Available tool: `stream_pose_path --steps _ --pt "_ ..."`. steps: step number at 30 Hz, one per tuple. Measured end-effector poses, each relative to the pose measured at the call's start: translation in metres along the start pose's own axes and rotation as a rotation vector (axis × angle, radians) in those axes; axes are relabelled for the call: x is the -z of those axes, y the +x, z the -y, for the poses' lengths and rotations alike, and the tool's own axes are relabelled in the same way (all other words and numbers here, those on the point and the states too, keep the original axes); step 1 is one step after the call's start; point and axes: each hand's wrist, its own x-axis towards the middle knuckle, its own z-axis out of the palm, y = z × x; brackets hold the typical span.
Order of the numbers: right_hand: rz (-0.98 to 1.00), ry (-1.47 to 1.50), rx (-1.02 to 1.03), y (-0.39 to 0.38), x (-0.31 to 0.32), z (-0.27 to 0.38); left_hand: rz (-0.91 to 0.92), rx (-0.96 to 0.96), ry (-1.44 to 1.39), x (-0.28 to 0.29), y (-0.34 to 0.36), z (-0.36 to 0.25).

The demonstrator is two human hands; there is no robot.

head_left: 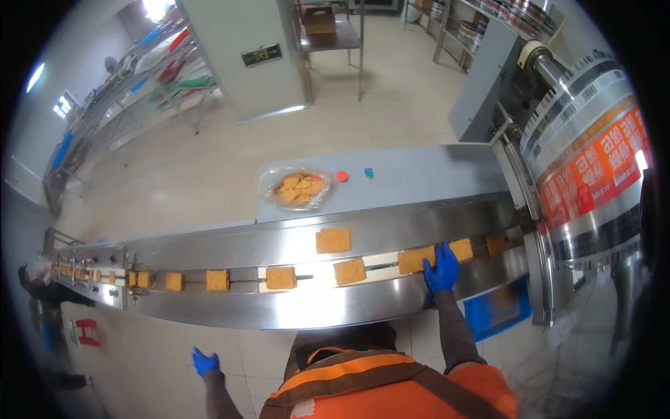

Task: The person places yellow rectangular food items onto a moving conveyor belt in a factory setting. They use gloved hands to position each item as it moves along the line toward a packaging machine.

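Note:
My right hand [440,271], in a blue glove, reaches over the conveyor with its fingers stretched forward. It touches the golden-brown rectangular biscuits there, between one biscuit [413,261] on its left and another [461,249] on its right. My left hand [205,362], also gloved in blue, is off the conveyor on the near side, fingers apart and holding nothing. More biscuits lie spaced along the conveyor channel [244,280], among them one [350,271] left of my right hand. A single biscuit [333,241] rests on the metal ledge beyond the channel.
A clear plastic bag of broken biscuit pieces [300,190] lies on the grey side table [426,174], near a red round cap [342,176] and a small blue-green item [368,173]. A printed film roll [590,153] stands right; a blue crate [498,311] sits below. Another person [52,288] is far left.

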Motion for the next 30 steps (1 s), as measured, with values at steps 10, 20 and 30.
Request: stream_pose_path --steps 10,20,30 --pt "0.022 -0.077 -0.276 0.0 -0.014 -0.016 0.084 -0.446 0.422 0.023 0.083 -0.155" --pt "-0.184 -0.079 -0.075 0.013 -0.005 -0.014 0.182 -0.293 0.322 0.043 0.061 -0.196" --pt "-0.09 0.029 -0.251 0.009 -0.005 -0.009 -0.024 -0.096 0.237 0.017 0.091 -0.18"
